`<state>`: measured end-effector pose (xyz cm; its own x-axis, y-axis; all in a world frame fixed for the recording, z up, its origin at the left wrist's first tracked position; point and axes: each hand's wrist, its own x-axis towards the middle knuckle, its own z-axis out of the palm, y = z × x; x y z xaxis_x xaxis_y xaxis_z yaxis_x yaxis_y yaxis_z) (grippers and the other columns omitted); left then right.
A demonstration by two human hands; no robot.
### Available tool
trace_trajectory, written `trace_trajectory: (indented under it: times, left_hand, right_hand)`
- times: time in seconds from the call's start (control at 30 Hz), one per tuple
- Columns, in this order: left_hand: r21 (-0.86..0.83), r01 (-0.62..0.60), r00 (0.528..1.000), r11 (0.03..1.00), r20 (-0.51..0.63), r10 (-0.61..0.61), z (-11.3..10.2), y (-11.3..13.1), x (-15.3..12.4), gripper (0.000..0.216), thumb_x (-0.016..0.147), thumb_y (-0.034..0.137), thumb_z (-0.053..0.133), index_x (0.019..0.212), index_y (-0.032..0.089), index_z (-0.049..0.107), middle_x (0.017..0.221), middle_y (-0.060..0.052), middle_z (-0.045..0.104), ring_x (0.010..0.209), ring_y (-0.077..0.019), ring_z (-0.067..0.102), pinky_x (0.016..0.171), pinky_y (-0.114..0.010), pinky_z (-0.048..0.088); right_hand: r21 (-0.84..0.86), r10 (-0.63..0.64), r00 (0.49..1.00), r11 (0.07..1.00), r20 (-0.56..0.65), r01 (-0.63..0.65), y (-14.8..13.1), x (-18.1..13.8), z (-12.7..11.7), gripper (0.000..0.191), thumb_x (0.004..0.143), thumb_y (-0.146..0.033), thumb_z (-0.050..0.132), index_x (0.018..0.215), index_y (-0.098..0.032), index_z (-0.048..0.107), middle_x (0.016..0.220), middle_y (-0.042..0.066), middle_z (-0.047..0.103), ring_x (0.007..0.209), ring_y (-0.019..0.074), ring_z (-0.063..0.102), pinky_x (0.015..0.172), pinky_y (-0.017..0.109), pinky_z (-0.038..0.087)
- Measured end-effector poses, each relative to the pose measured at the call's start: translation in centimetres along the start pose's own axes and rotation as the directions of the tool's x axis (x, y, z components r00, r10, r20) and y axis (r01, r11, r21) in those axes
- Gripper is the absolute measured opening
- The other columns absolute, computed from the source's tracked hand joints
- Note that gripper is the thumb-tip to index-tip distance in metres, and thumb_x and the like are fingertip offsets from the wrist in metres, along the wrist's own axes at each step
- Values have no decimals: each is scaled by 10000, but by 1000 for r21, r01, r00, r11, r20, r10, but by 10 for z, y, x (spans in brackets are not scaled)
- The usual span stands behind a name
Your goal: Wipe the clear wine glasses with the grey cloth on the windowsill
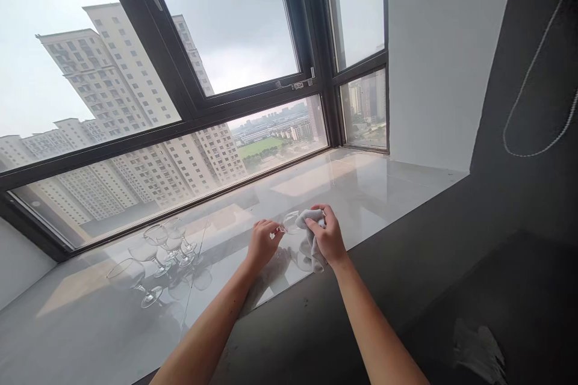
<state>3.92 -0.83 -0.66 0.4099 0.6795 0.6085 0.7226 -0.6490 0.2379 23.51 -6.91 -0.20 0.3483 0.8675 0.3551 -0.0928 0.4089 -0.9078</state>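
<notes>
My left hand (265, 242) is closed round the stem end of a wine glass (291, 222), which lies sideways in the air with its bowl pointing right. In my right hand (330, 237) is a bunched light grey cloth (311, 246). The cloth meets the rim side of the bowl, and part of it hangs down below my fingers. Some of the glass is hidden behind the cloth and my left fingers. Both hands are above the glossy window sill (361, 210), near its front edge.
Several clear stemmed glasses (129, 277) stand grouped on the left of the sill, close to the window frame (149, 132). A white wall (442, 60) bounds the sill on the right. A bead chain (519, 153) hangs at the far right.
</notes>
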Motion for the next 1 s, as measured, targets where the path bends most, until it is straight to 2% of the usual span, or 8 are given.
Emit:
trace_trajectory:
  times: [0.13,0.23,0.43,0.6,0.77,0.9,1.0]
  left_hand:
    - [11,-2,1000,1000,-6,2,-1,1,0,97,830,168,641,788,231,702,701,-7,659,735,-180,562,801,-329,406]
    - [19,-1,1000,1000,-3,1,0,1,0,94,834,176,638,785,231,697,705,-8,661,737,-182,565,790,-326,408]
    - [13,-7,1000,1000,17,7,1,-1,0,82,831,177,644,807,229,703,724,-8,670,750,-179,570,787,-323,409]
    - [8,-21,999,1000,29,21,1,0,0,96,838,196,636,790,230,712,706,-19,665,736,-182,569,786,-332,415]
    - [-45,-35,998,998,54,37,2,0,0,124,854,214,626,843,244,746,721,-23,679,742,-178,586,804,-333,422]
    - [-55,-75,995,996,60,79,2,1,-1,146,855,208,620,848,253,758,707,-21,672,730,-174,577,798,-327,421]
    - [-42,-112,991,993,69,115,0,3,-1,159,855,203,614,798,252,755,672,-18,657,716,-172,556,805,-332,418]
  right_hand:
    - [7,-5,1000,1000,-25,5,1,0,1,432,772,-343,629,1169,-212,523,853,-18,554,711,143,521,682,265,441]
    - [13,8,999,1000,-53,-8,2,0,4,512,771,-354,629,1234,-204,469,854,-17,557,683,141,519,666,269,448]
    - [-100,-52,995,994,-80,44,3,-1,5,522,789,-367,601,1257,-202,438,876,-5,565,627,130,493,618,265,438]
    - [-192,-96,995,977,-31,89,-3,-5,5,531,819,-365,563,1307,-203,432,895,12,602,636,141,522,609,262,433]
    - [-201,-139,986,967,90,155,-10,-5,4,498,859,-351,511,1332,-199,470,928,30,634,762,169,577,717,285,464]
    - [-244,-124,974,955,187,169,-11,-7,2,520,902,-372,445,1399,-219,458,1164,88,631,978,215,604,842,337,473]
    - [-313,-94,958,932,271,180,-9,-9,1,541,909,-345,404,1440,-243,443,1305,113,583,1154,252,555,929,381,456]
